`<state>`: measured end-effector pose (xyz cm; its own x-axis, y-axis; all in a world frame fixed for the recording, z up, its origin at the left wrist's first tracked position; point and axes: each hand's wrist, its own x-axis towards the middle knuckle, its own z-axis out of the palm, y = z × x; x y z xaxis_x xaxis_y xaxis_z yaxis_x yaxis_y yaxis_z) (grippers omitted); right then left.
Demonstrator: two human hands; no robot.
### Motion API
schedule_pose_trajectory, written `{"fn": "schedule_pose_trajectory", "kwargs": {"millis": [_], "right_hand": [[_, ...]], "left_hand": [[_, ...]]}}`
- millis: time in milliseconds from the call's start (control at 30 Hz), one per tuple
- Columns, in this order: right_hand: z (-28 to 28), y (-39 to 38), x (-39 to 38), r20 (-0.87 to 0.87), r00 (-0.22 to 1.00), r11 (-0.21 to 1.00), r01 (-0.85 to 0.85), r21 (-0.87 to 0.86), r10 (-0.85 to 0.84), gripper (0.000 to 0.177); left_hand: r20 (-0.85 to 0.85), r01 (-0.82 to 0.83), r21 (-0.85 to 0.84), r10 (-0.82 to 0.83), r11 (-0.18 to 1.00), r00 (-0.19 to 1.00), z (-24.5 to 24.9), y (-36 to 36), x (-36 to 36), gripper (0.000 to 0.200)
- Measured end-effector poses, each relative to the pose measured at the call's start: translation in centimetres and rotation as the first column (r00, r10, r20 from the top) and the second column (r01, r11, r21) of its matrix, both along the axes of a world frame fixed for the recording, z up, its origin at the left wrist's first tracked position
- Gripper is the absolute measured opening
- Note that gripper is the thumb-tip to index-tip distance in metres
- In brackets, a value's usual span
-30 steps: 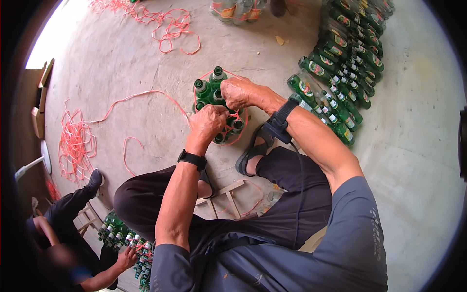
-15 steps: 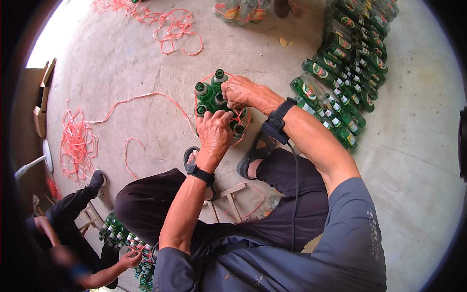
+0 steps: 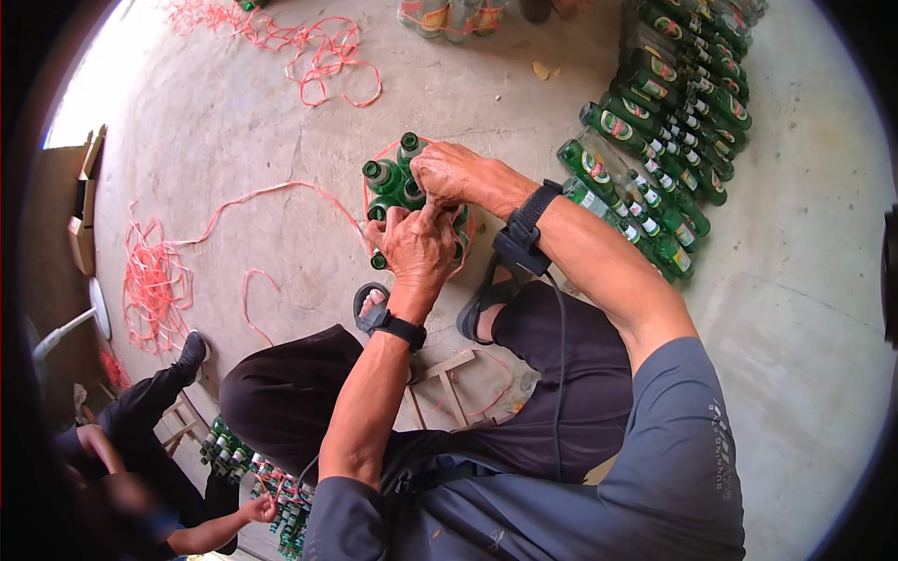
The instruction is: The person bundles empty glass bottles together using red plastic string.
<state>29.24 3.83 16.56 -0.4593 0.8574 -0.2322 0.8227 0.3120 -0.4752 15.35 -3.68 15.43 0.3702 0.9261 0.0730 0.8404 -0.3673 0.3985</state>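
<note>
A cluster of upright green bottles stands on the floor in front of me, with pink twine around its outside. Over its near side is my left hand, fingers bent and closed on the twine near the middle of the cluster. My right hand is closed just above and beside it, touching or nearly touching it. What the right fingers pinch is hidden. Both hands cover several bottle necks.
Many green bottles lie in rows at the right. Tangled pink twine is on the left floor. A co-worker's hand is by more bottles at the lower left. A wooden frame sits between my legs.
My left hand has moved right and closer to my right hand. The bottles appear slightly further left and tilted. The co-worker's hand has shifted slightly.
</note>
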Motion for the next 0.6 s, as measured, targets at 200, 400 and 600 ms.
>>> {"fn": "schedule_pose_trajectory", "kwargs": {"millis": [200,400,600], "right_hand": [[-0.8,-0.3,0.8,-0.015,0.996,0.995,-0.089,0.040,0.089,0.017],[1.2,-0.7,4.1,-0.099,0.994,0.991,-0.066,-0.115,0.055,0.011],[-1.0,-3.3,6.4,-0.211,0.974,0.993,0.061,-0.097,-0.081,0.015]], "left_hand": [[-0.022,-0.096,-0.044,0.095,0.994,0.995,-0.4,-0.2,0.9,0.015],[-0.055,-0.208,-0.262,0.200,0.943,0.978,-2.4,0.5,1.1,0.017],[-0.055,-0.228,-0.254,0.221,0.940,0.974,-2.2,0.6,1.3,0.019]]}}
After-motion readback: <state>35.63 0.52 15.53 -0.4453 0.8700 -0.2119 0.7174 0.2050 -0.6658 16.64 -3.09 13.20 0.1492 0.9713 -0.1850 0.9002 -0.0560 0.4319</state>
